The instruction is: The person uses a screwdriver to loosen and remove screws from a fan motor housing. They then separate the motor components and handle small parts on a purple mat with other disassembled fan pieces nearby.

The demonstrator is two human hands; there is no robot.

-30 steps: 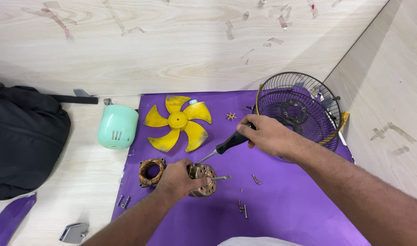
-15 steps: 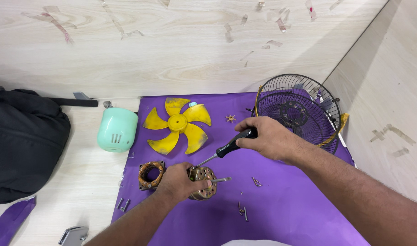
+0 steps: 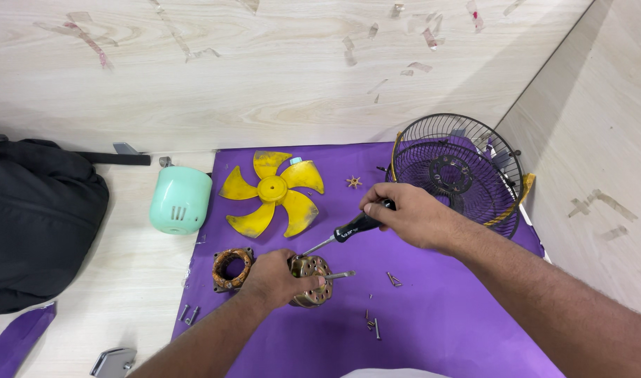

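Head view: yellow fan blade (image 3: 273,192) and mint housing (image 3: 180,200) sit beyond the left hand (image 3: 273,278); wire fan guard (image 3: 458,173) just beyond the right hand (image 3: 409,215). Loose screws (image 3: 373,323) lie between the forearms. Purple mat (image 3: 439,315) is open nearer the body. Left hand clamps the brassy motor part (image 3: 311,280), shaft sticking out right. Right hand grips the black screwdriver (image 3: 343,232), tip on the part.

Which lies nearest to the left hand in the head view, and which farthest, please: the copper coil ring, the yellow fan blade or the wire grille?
From the left hand:
1. Copper coil ring, just beside it, leftward.
2. Yellow fan blade, above it on the mat.
3. Wire grille, far upper right.
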